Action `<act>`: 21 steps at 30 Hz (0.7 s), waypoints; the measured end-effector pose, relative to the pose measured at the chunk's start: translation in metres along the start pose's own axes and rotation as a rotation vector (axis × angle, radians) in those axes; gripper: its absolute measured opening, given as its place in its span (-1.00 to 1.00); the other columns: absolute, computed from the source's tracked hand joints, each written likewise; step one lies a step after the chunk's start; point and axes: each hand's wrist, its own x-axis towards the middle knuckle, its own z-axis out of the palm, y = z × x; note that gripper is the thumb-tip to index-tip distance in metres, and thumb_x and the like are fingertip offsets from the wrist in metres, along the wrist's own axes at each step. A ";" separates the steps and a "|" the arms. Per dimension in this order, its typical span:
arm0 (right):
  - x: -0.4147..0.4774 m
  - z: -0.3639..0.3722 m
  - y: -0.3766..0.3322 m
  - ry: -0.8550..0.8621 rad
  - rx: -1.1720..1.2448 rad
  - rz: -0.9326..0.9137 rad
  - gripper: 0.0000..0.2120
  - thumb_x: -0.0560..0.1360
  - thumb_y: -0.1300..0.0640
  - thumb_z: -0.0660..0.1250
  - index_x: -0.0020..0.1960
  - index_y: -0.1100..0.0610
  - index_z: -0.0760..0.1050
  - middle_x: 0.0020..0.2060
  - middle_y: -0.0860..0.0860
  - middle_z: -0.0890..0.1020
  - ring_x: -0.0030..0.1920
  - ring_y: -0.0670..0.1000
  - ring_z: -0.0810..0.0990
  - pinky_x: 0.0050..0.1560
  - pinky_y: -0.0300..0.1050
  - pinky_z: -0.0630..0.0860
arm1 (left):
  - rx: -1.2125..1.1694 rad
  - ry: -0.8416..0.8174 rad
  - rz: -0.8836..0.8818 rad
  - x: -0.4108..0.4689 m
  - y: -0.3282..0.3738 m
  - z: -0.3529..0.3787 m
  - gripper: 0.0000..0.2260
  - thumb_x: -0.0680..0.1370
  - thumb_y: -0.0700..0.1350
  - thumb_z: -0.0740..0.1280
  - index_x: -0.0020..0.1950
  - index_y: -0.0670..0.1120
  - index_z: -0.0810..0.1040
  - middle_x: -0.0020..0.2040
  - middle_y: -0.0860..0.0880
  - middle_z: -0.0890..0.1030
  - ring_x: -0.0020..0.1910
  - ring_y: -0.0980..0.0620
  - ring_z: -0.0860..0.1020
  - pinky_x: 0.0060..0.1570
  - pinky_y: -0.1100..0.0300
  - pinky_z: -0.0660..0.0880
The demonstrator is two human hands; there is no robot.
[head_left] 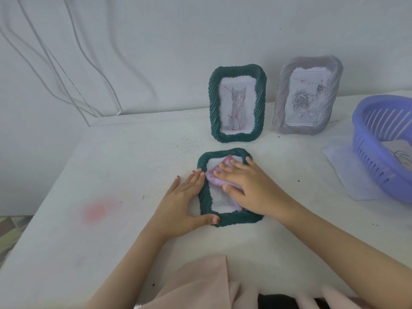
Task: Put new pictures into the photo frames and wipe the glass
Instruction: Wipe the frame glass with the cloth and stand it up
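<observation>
A dark green photo frame (234,219) lies flat on the white table (111,175) in the middle. My right hand (245,184) presses a lilac cloth (213,179) flat onto its glass, fingers straight. My left hand (180,201) rests against the frame's left edge, fingers straight along the rim and the thumb at the lower left corner. Behind stand two upright frames: a green one with a cat picture (237,103) and a grey-lilac one with a rose picture (308,94).
A purple slotted basket (376,148) sits at the right edge on a white sheet (343,170), with papers inside. White cables (66,70) hang on the wall at left. A pink stain (97,211) marks the table. Pink fabric (200,284) lies near me.
</observation>
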 end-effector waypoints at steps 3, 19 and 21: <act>-0.027 0.002 -0.014 0.018 -0.010 -0.051 -0.52 0.50 -0.11 -0.03 0.35 -0.06 0.38 0.35 -0.09 0.44 0.39 -0.04 0.33 0.34 0.00 0.19 | -0.012 0.003 -0.013 0.000 -0.001 0.001 0.00 0.22 0.55 0.11 0.50 0.06 -0.08 0.50 0.18 -0.07 0.43 0.37 -0.15 0.41 0.28 -0.27; -0.019 -0.010 -0.004 0.414 0.290 0.164 -0.64 0.54 0.03 0.08 0.29 -0.04 0.45 0.13 -0.06 0.61 0.17 -0.05 0.53 0.23 -0.14 0.39 | -0.174 0.182 0.040 -0.005 0.015 -0.002 -0.21 0.37 0.39 0.20 0.50 0.05 0.09 0.48 0.22 0.04 0.45 0.31 0.00 0.40 0.42 -0.07; -0.015 -0.011 -0.016 0.474 0.433 0.182 -0.66 0.56 0.08 0.12 0.29 -0.08 0.45 -0.01 -0.12 0.61 0.09 -0.09 0.54 0.15 -0.22 0.42 | -0.238 0.343 0.058 -0.008 0.032 0.000 -0.42 0.46 0.25 0.20 0.43 0.07 0.24 0.45 0.13 0.25 0.41 0.24 0.19 0.36 0.41 0.10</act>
